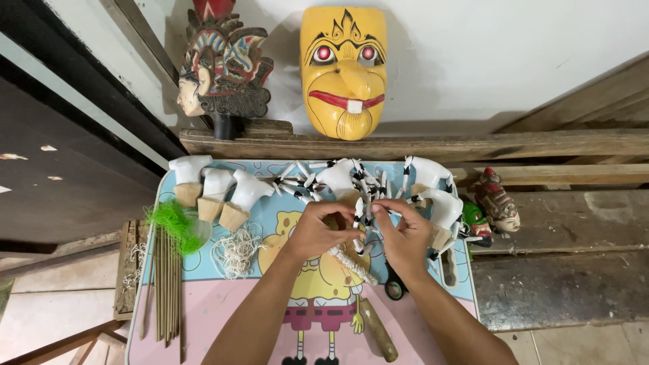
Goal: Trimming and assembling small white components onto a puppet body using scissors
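Fingertips of both hands pinch a slim black-and-white striped stick.

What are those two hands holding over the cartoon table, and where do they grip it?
Both the left hand and the right hand pinch a small white piece with black bands, fingertips at its upper end; its lower end hangs free.

no packages, labels, signs or screens in view.
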